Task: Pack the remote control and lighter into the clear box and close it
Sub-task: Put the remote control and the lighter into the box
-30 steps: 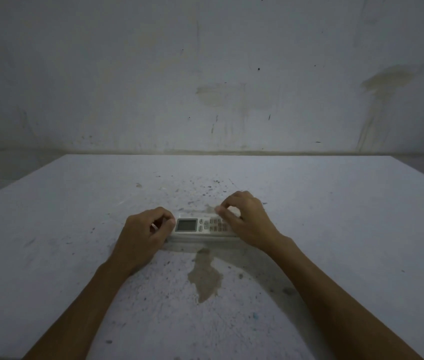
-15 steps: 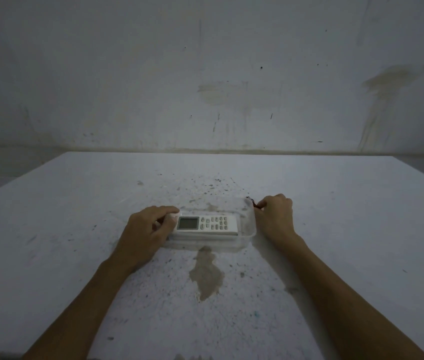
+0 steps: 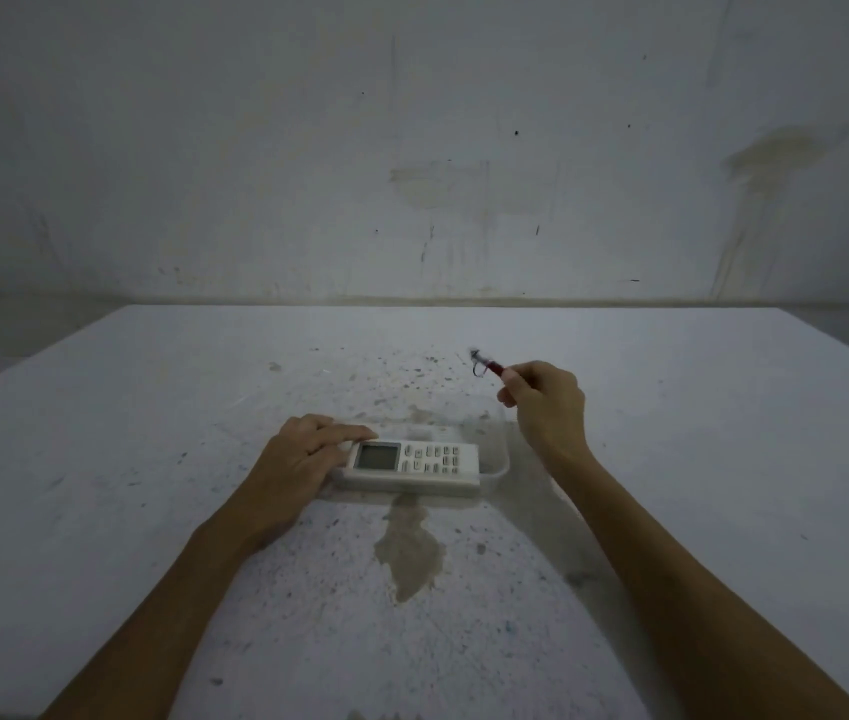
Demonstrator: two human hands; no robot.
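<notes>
A white remote control (image 3: 414,462) lies inside the clear box (image 3: 501,462) at the middle of the table, screen end to the left. My left hand (image 3: 308,459) rests on the box's left end, fingers touching the remote's screen end. Beyond the box's right end, my right hand (image 3: 544,402) is raised and pinches a small red lighter (image 3: 490,366), whose metal head points up and to the left. I see no lid on the box or anywhere on the table.
The white table (image 3: 152,459) is speckled, with a brown stain (image 3: 409,543) just in front of the box. A stained wall (image 3: 412,148) stands right behind the table's far edge.
My right hand has left the right end of the box and risen up and back, with the red lighter now showing in its fingers. The left hand has stayed at the box's left end.
</notes>
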